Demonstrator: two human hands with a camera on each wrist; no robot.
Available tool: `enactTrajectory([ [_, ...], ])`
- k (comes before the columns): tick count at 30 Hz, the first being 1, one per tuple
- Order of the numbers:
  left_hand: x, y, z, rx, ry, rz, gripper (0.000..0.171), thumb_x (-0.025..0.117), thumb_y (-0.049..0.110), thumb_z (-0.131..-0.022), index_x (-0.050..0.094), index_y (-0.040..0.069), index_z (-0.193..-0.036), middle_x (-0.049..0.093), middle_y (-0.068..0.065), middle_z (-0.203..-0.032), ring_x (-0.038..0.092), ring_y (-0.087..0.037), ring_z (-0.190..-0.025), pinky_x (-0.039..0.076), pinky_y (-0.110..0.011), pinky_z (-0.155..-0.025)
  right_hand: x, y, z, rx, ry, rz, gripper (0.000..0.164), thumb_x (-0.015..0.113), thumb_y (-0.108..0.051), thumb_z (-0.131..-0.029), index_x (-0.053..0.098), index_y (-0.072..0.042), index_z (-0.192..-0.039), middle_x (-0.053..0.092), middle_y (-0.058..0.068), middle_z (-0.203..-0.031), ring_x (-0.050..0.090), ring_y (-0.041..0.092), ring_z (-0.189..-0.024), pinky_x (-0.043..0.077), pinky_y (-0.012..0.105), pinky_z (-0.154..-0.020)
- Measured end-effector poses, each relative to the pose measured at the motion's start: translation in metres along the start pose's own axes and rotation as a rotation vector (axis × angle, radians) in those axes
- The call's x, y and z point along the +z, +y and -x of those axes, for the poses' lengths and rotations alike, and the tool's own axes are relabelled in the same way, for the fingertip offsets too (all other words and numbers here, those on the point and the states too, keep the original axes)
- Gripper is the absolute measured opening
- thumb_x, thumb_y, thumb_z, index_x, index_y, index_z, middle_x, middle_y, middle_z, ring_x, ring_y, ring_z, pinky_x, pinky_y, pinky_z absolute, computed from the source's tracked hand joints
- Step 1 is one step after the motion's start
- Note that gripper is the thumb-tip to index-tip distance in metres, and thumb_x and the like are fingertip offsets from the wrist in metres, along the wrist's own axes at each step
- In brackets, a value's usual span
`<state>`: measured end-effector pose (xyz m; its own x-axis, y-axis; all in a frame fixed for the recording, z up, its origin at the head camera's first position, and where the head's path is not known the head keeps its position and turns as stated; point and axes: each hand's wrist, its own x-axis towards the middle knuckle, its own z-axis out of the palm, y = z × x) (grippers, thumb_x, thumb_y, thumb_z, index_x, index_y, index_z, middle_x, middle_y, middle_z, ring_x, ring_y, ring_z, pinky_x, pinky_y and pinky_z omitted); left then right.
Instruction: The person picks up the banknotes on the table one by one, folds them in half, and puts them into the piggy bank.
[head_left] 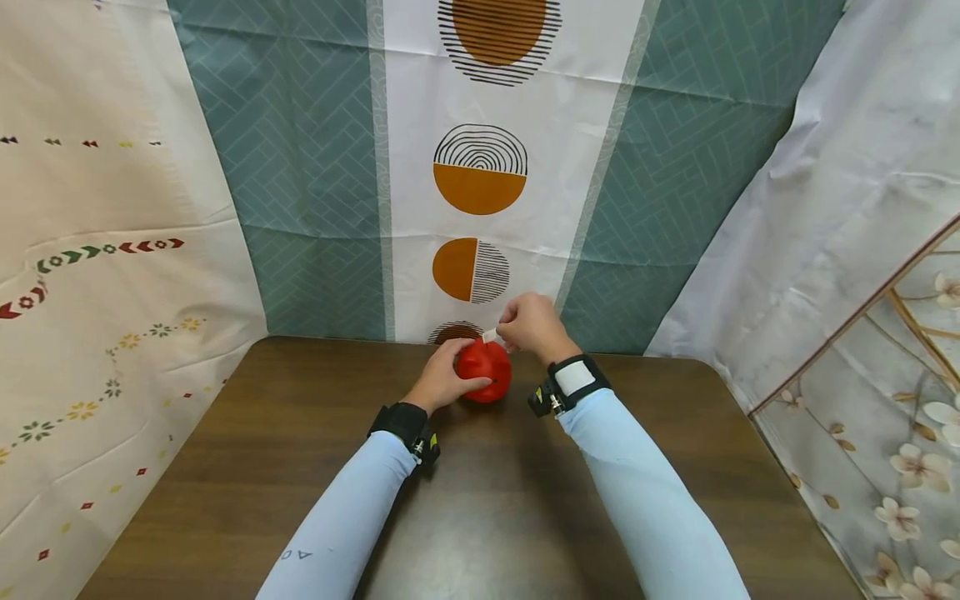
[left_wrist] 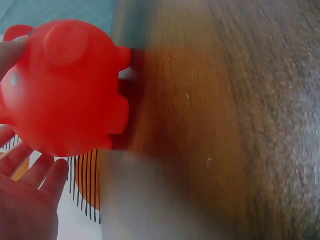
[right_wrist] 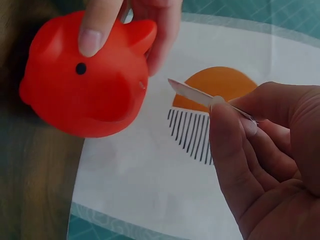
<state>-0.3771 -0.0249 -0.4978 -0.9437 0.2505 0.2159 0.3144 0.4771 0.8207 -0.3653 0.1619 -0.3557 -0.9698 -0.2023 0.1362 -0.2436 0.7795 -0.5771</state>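
A round red piggy bank (head_left: 483, 371) with an ear, a snout and a black dot eye stands near the table's far edge. My left hand (head_left: 438, 379) grips it from the left, thumb on the near side and fingers round the far side. In the left wrist view its stubby legs (left_wrist: 118, 116) face the tabletop. My right hand (head_left: 536, 325) pinches a thin, folded whitish paper slip (right_wrist: 192, 94) between thumb and fingers. The slip's free end points at the bank's top, a short gap away in the right wrist view. A small pale mark (right_wrist: 142, 85) shows on top there.
The brown wooden table (head_left: 480, 517) ends just behind the bank. A hanging cloth with green panels (head_left: 315, 167) and orange-and-black circles rises behind that edge. Patterned cream cloth (head_left: 120, 350) hangs at the left, and white floral cloth (head_left: 885, 400) at the right.
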Motion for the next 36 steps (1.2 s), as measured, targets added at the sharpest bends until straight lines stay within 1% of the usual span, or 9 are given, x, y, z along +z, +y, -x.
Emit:
enactTrajectory([
  [4,-0.002,0.001,0.0,-0.006,-0.011,-0.011,0.08,0.088,0.033,-0.08,0.049,0.014,-0.147,0.053,-0.008,-0.147,0.053,-0.032,-0.13,0.053,-0.051,-0.104,0.003,0.001,-0.003,0.023,-0.018,-0.022,0.019,0.064,-0.007,-0.091,0.074,0.0,-0.077,0.068,0.007,-0.063,0.073,0.026,-0.06,0.057,0.027,-0.054],
  [6,-0.003,0.002,0.0,-0.007,-0.016,-0.019,0.079,0.087,0.034,-0.081,0.049,0.013,-0.147,0.052,-0.009,-0.147,0.053,-0.032,-0.13,0.052,-0.051,-0.105,0.005,0.001,-0.004,0.032,-0.028,-0.015,0.02,0.064,-0.008,-0.091,0.074,0.0,-0.077,0.069,0.008,-0.063,0.072,0.023,-0.057,0.056,0.027,-0.054],
  [11,-0.003,0.003,0.001,-0.013,-0.019,-0.01,0.079,0.087,0.032,-0.081,0.048,0.013,-0.148,0.052,-0.009,-0.147,0.054,-0.032,-0.129,0.052,-0.05,-0.106,0.008,-0.001,-0.005,0.051,-0.038,0.016,0.021,0.064,-0.008,-0.092,0.073,-0.003,-0.074,0.07,0.01,-0.064,0.07,0.016,-0.053,0.055,0.026,-0.054],
  [17,-0.003,0.003,0.002,-0.038,-0.018,0.003,0.08,0.087,0.031,-0.081,0.047,0.014,-0.149,0.053,-0.009,-0.147,0.054,-0.032,-0.129,0.052,-0.051,-0.105,0.011,-0.004,-0.007,0.091,-0.042,0.051,0.021,0.065,-0.009,-0.092,0.073,-0.003,-0.073,0.074,0.015,-0.071,0.068,0.015,-0.051,0.055,0.026,-0.053],
  [22,-0.003,0.002,0.002,-0.04,-0.018,0.006,0.08,0.087,0.031,-0.081,0.048,0.013,-0.148,0.053,-0.01,-0.146,0.055,-0.033,-0.129,0.052,-0.05,-0.106,0.018,-0.007,-0.011,0.11,-0.061,0.086,0.02,0.07,-0.011,-0.091,0.075,0.0,-0.075,0.073,0.013,-0.069,0.068,0.016,-0.051,0.055,0.024,-0.053],
  [26,-0.003,0.001,0.002,-0.032,-0.01,0.018,0.079,0.088,0.029,-0.08,0.049,0.012,-0.147,0.055,-0.01,-0.145,0.056,-0.032,-0.127,0.053,-0.05,-0.105,0.025,-0.009,-0.014,0.107,-0.044,0.119,0.019,0.075,-0.014,-0.089,0.076,-0.002,-0.075,0.071,0.008,-0.067,0.068,0.019,-0.056,0.054,0.024,-0.053],
  [30,-0.002,0.0,0.001,-0.018,-0.011,0.016,0.078,0.087,0.029,-0.081,0.049,0.012,-0.147,0.056,-0.01,-0.143,0.057,-0.032,-0.125,0.053,-0.05,-0.104,0.032,-0.008,-0.016,0.092,-0.013,0.169,0.015,0.077,-0.013,-0.087,0.077,-0.007,-0.074,0.071,0.005,-0.07,0.062,0.019,-0.065,0.052,0.025,-0.056],
  [32,-0.001,0.0,0.001,-0.015,-0.011,0.013,0.078,0.087,0.03,-0.08,0.05,0.013,-0.147,0.056,-0.009,-0.143,0.057,-0.032,-0.125,0.053,-0.049,-0.104,0.035,-0.006,-0.017,0.084,-0.005,0.173,0.012,0.078,-0.012,-0.086,0.076,-0.007,-0.075,0.071,0.005,-0.074,0.06,0.019,-0.07,0.053,0.026,-0.059],
  [36,0.001,0.001,0.001,-0.017,-0.007,0.011,0.077,0.087,0.029,-0.081,0.05,0.014,-0.147,0.056,-0.009,-0.143,0.057,-0.032,-0.126,0.053,-0.049,-0.105,0.041,-0.002,-0.018,0.086,-0.01,0.145,0.011,0.081,-0.01,-0.083,0.072,-0.007,-0.076,0.069,0.007,-0.078,0.06,0.021,-0.074,0.058,0.029,-0.064],
])
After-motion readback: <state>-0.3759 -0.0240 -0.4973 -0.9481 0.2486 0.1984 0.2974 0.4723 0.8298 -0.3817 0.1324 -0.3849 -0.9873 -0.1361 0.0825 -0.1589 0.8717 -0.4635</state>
